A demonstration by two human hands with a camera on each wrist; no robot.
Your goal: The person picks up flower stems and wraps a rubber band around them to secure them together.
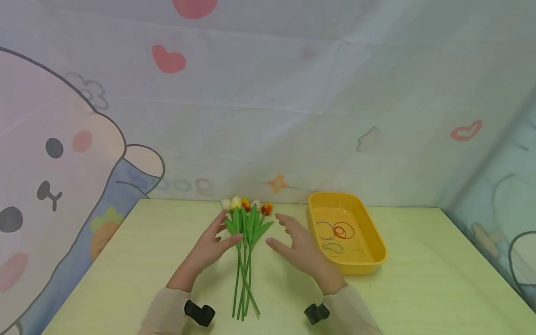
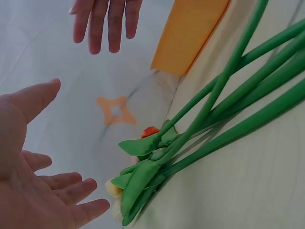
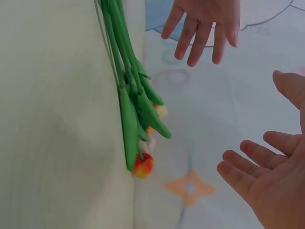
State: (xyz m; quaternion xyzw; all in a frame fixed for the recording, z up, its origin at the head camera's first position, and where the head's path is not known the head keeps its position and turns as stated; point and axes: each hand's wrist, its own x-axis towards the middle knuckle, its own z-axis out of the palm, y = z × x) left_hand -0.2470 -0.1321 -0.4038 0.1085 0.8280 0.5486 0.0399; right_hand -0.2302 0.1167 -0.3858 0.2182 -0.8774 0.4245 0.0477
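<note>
A bunch of artificial tulips [image 1: 247, 228] lies on the table, its green stems crossing and pointing toward the person. The blooms are white, yellow and orange-red, at the far end. On the left side of the bunch, the left hand [image 1: 212, 244] hovers with fingers spread, its thumb over the leaves in the head view. To the right, the right hand [image 1: 299, 246] is held up with fingers apart, clear of the flowers. Both palms face each other across the tulips, as the left wrist view shows with the stems [image 2: 228, 90] between. Neither hand holds anything.
Right of the right hand stands a yellow tray [image 1: 377, 232] with several thin coloured bands [image 1: 344, 230] in it. A printed fabric backdrop [image 1: 259, 116] rises behind the pale table [image 1: 423, 279]. Each wrist wears a small black camera [image 1: 200, 313].
</note>
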